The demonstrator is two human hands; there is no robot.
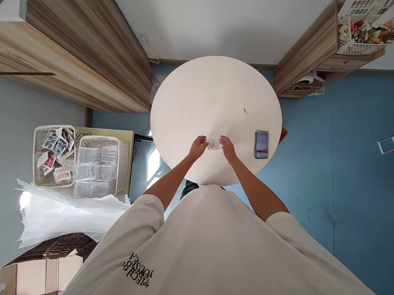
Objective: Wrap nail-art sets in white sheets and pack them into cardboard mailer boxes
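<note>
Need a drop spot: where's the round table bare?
Widest: far half of the table, beyond the plastic box. Also between left hand and the table's left rim. Narrower strip between right hand and phone. Crowded: near middle, with a hand on either side of the box.

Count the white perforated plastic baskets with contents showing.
3: leftmost white basket holding colourful packets; neighbouring white basket holding clear plastic boxes; third white basket holding flowers atop the right wooden cabinet. More may be hidden.
</note>
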